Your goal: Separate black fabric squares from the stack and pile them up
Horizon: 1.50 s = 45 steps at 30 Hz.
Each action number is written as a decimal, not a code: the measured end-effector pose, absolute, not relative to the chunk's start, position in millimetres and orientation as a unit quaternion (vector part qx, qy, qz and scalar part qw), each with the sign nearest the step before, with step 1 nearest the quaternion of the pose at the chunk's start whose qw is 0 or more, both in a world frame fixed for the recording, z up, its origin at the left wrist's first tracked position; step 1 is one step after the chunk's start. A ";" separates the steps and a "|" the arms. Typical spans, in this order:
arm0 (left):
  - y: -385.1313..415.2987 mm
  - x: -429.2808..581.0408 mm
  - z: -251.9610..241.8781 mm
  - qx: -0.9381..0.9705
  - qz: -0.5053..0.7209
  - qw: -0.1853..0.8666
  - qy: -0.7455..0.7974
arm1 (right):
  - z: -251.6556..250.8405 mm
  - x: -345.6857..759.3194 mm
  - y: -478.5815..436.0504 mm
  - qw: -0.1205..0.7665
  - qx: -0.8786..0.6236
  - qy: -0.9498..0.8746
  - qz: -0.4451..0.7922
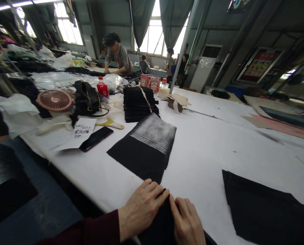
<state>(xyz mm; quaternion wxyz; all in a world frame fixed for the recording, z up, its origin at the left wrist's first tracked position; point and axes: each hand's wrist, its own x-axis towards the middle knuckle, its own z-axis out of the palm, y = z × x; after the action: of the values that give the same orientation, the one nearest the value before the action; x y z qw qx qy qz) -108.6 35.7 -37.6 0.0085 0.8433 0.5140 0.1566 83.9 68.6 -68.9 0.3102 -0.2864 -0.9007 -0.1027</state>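
Observation:
At the table's front edge, my left hand (143, 207) and my right hand (186, 219) meet over a black fabric piece (161, 226). The left thumb and curled fingers pinch its upper edge. Fingers of the right hand are bent and press on the same edge, the index fingertip close to the left thumb. The lower part of the fabric is cut off by the frame. Just beyond the hands lies a fanned stack of black fabric pieces (141, 153), with a shiny ribbed band across its far half. Another black fabric pile (266, 207) lies to the right.
Left of the stack are a phone (96, 139), a handwritten paper (77, 136), a pink fan (55, 100) and a black bag (87, 98). Folded black bundles (139, 102) and a metal pole (184, 47) stand behind. Across the table a person (118, 56) bends over work.

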 end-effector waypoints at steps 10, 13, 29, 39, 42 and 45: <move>37.3 -109.6 -35.7 0.838 0.162 0.032 0.521 | -65.0 80.8 69.9 0.316 -0.274 -0.899 -0.130; 36.8 -110.1 -35.4 0.838 0.161 0.035 0.521 | -65.3 80.7 70.2 0.313 -0.271 -0.900 -0.135; 34.5 -110.2 -34.5 0.822 0.157 -0.031 0.546 | -72.8 84.5 62.3 0.287 -0.342 -0.893 -0.059; 36.3 -99.8 -31.7 0.866 0.126 -0.018 0.483 | -64.3 94.3 58.7 0.284 -0.365 -0.887 0.012; 35.6 -99.1 -29.2 0.872 0.105 -0.024 0.478 | -64.4 104.8 58.5 0.290 -0.359 -0.887 0.014; 34.8 -98.5 -27.0 0.877 0.095 -0.052 0.467 | -72.2 115.6 60.9 0.319 -0.332 -0.888 -0.014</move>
<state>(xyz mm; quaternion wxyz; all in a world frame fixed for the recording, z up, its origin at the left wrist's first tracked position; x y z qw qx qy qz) -98.5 34.8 -27.0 -0.0525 0.8775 0.4671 0.0953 115.6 60.9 -72.2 0.3192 -0.3317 -0.8876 -0.0138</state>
